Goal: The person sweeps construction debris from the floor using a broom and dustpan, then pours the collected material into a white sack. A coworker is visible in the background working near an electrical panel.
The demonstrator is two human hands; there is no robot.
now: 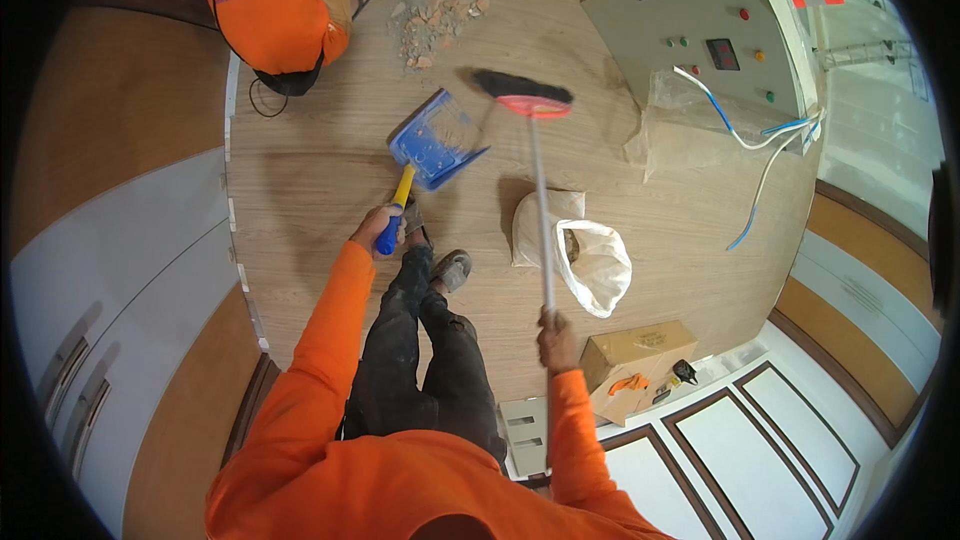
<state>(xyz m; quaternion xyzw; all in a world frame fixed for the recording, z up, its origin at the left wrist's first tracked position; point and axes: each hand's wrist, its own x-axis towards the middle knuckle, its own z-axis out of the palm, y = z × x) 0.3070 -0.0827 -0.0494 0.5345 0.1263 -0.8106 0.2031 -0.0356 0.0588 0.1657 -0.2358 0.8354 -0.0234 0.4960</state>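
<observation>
My left hand (pixel 379 229) grips the yellow and blue handle of a blue dustpan (pixel 431 150), whose dusty pan is just above or on the wood-look floor; I cannot tell which. In my right hand (pixel 557 343) is the pale pole of a broom (pixel 523 94) with a red head and dark bristles, slightly blurred. A heap of broken brick and grey rubble (pixel 439 22) lies on the floor beyond both tools. Right of my feet, an open white woven sack (pixel 596 266) rests behind the broom pole, with some greyish contents partly visible inside.
Another person in an orange shirt (pixel 274 7) crouches at upper left, near the rubble. A grey electrical control panel (pixel 697 37) with loose wires (pixel 750 142) stands at upper right. A cardboard box (pixel 637 360) with small items sits near my right arm. Cabinets (pixel 120 240) line the left.
</observation>
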